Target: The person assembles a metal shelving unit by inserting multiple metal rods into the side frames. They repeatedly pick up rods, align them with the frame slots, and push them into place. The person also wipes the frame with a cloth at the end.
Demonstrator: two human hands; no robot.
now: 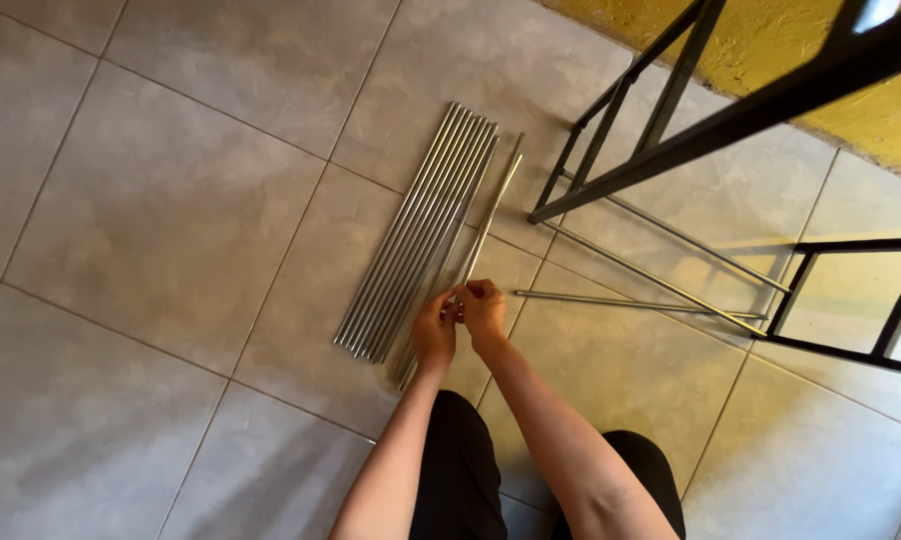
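Observation:
Both my hands meet over the grey tiled floor, fingers pinched together on a thin silver metal rod (485, 215) that runs up and away from them. My left hand (435, 332) and my right hand (484, 310) touch each other at the rod's near part. Just left of them lies a bundle of several silver rods (420, 228), side by side on the tiles. What exactly sits between the fingertips is too small to tell.
A black metal frame (670, 130) leans across the upper right, with another black frame section (850, 300) at the right edge. Three loose silver rods (635, 302) lie between them. A yellow wall (870, 110) runs along the top right. My dark-clad knees (460, 470) are below.

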